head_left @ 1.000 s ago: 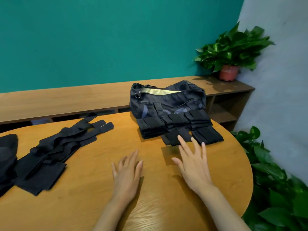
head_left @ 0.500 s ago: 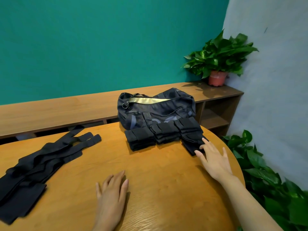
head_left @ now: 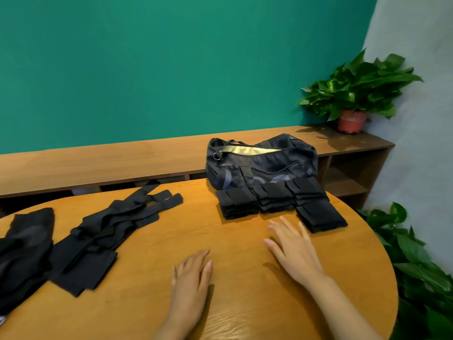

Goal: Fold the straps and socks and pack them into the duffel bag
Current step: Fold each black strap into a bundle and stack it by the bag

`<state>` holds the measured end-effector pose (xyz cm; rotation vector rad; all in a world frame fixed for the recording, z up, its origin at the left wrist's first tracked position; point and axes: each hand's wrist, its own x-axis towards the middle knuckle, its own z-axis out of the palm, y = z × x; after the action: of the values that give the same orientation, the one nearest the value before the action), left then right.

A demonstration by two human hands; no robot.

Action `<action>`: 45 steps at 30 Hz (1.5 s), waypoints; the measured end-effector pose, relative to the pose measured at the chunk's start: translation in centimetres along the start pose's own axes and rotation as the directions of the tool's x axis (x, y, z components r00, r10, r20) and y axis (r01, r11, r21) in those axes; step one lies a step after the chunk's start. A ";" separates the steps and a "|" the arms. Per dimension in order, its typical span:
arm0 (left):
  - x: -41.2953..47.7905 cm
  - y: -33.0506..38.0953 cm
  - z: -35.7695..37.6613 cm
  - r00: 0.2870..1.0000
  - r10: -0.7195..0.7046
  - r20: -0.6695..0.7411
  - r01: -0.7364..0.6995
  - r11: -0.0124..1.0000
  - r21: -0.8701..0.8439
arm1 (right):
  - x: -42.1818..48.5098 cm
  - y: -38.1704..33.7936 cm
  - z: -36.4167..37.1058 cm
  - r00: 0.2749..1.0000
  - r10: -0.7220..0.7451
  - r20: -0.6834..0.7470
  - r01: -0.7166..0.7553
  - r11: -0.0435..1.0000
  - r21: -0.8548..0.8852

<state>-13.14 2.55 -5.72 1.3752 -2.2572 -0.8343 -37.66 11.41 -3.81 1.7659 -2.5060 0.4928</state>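
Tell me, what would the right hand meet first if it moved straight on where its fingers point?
Probably the middle folded pile in front of the duffel bag. The open right hand aims roughly at it, and only bare table lies between.

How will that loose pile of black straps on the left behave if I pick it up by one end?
Probably floppy: the straps lie flat with wavy, rumpled bands, so they'd likely droop. They overlap loosely, so some may slide off and stay on the table. They look thin, so likely light.
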 end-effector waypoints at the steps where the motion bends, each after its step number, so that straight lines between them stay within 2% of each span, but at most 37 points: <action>1: -0.3 -0.5 -0.7 1.000 0.001 -0.005 -0.001 1.000 0.006 | 0.2 -1.3 0.5 1.000 -0.026 0.012 0.026 1.000 0.011; 6: -1.2 -4.1 -5.0 0.997 -0.029 -0.068 0.033 0.997 0.068 | 1.6 -8.4 3.2 0.982 -0.154 0.106 0.148 0.987 0.060; 10: -1.2 -7.4 -8.0 0.984 -0.041 -0.171 0.073 0.980 0.184 | 2.6 -14.2 5.1 0.956 -0.237 0.175 0.214 0.966 0.142; 16: -0.5 -12.1 -10.3 0.938 -0.199 -0.286 0.307 0.858 0.411 | 3.7 -22.4 7.7 0.873 -0.422 0.244 0.372 0.900 0.226; 18: -0.8 -12.5 -10.3 0.954 -0.146 -0.263 0.247 0.880 0.405 | 3.8 -23.8 8.2 0.866 -0.440 0.236 0.379 0.887 0.263; 20: -1.1 -12.3 -10.2 0.978 -0.023 -0.209 0.090 0.944 0.318 | 4.0 -24.5 8.7 0.879 -0.427 0.211 0.357 0.884 0.302; 22: -1.3 -11.9 -10.0 0.986 0.067 -0.152 -0.055 0.995 0.084 | 4.1 -24.6 9.2 0.900 -0.389 0.196 0.312 0.890 0.333; 24: -1.3 -12.1 -9.7 0.973 0.123 -0.194 -0.134 0.990 -0.043 | 4.2 -24.6 9.5 0.923 -0.337 0.184 0.266 0.907 0.326; 26: -1.1 -12.9 -9.7 0.935 0.137 -0.327 -0.138 0.990 0.020 | 4.3 -24.4 9.6 0.933 -0.304 0.193 0.240 0.925 0.296; 28: -0.7 -13.8 -10.1 0.916 0.115 -0.385 -0.066 0.988 0.138 | 4.2 -24.2 9.6 0.929 -0.305 0.209 0.242 0.929 0.280; 30: -0.3 -14.6 -10.4 0.947 0.064 -0.314 0.013 0.971 0.237 | 3.9 -23.6 9.5 0.921 -0.312 0.234 0.257 0.936 0.239; 33: -0.2 -15.1 -10.3 0.978 0.032 -0.206 0.024 0.965 0.261 | 3.3 -22.1 9.2 0.915 -0.296 0.274 0.256 0.951 0.172; 38: -0.6 -15.0 -10.0 0.977 0.070 -0.204 -0.025 0.976 0.216 | 2.3 -20.1 8.7 0.925 -0.267 0.271 0.236 0.961 0.142; 42: -0.7 -14.8 -10.2 0.973 0.034 -0.230 0.000 0.989 0.147 | 1.5 -19.0 8.4 0.933 -0.225 0.281 0.183 0.969 0.169; 45: -0.6 -14.5 -10.3 0.975 0.025 -0.219 0.024 0.975 0.220 | 1.3 -18.4 8.2 0.937 -0.210 0.278 0.181 0.975 0.128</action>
<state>2.91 -5.05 -7.37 1.4818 -2.2258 -0.4122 -19.87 2.41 -6.95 2.2482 -2.4789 0.3782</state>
